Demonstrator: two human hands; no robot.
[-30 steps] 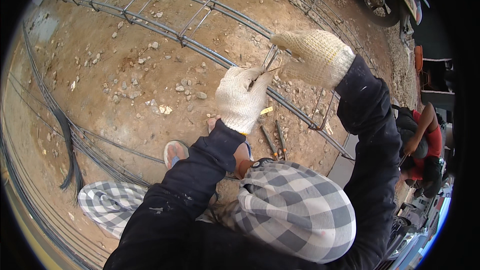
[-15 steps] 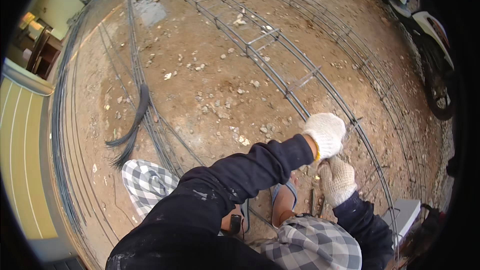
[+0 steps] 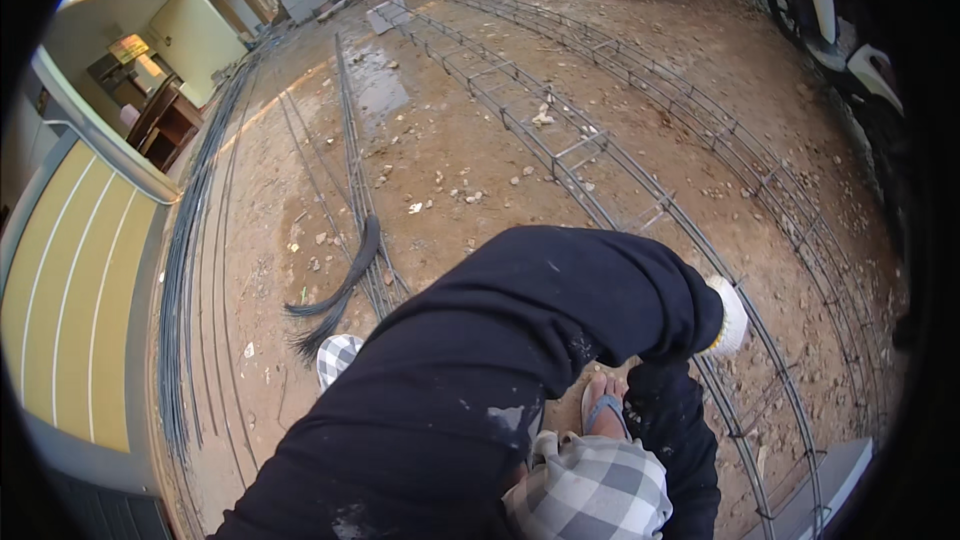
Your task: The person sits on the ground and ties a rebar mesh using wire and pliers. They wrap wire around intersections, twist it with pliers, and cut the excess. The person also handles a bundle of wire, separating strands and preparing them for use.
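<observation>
A long rebar cage [image 3: 556,168] of thin steel bars and square stirrups runs from the far middle down past my right side. My left arm, in a dark sleeve, reaches across to it. The white-gloved left hand [image 3: 731,316] is at the cage's bars, its fingers turned away and hidden. Below that forearm shows my right sleeve [image 3: 680,435]; the right hand itself is hidden behind the left arm. What either hand touches or holds cannot be made out.
A bundle of dark tie wire [image 3: 362,255] lies over loose rods on the left. More long rods [image 3: 205,240] lie along the yellow wall. A second rebar cage [image 3: 770,180] stretches along the right, near a parked motorbike [image 3: 850,50]. A pale block [image 3: 835,480] sits under the near cage's end.
My view has tipped up, showing more of the far yard. My left arm has swung further right and now covers the right hand; before, both gloved hands were together at the cage.
</observation>
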